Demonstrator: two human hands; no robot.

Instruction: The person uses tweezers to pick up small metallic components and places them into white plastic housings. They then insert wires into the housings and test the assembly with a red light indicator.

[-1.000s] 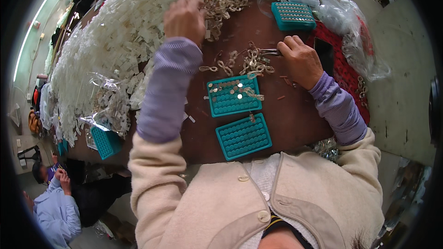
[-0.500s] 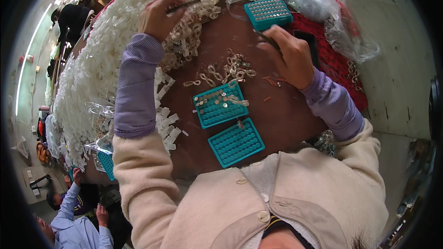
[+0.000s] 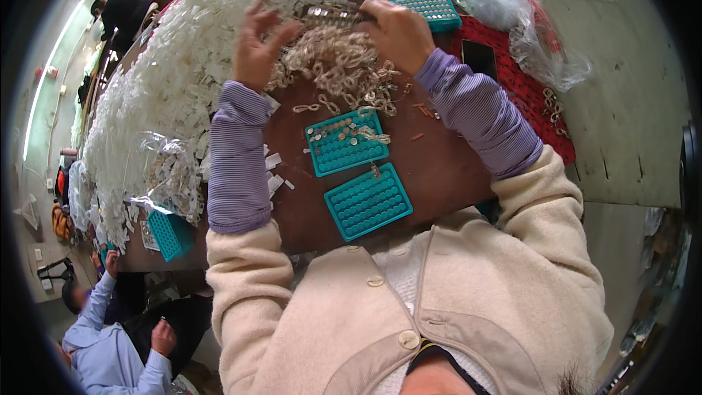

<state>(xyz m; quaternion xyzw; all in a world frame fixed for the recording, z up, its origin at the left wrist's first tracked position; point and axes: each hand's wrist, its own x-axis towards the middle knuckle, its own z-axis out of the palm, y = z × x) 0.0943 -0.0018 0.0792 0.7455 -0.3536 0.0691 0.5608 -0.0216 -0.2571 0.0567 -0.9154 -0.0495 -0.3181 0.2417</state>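
Brown tabletop (image 3: 446, 168): cord heap (image 3: 333, 66) now spread nearer upper teal tray (image 3: 351, 160), apparently easing access; left hand (image 3: 259, 42) wide, right hand (image 3: 401, 33) hold indeterminable.

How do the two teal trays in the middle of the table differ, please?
The farther tray carries round discs and a looped cord, while the nearer tray is mostly bare. The farther tray lies nearer the cord pile; the nearer tray lies closer to the jacket. Both are rectangular, with rows of round wells.
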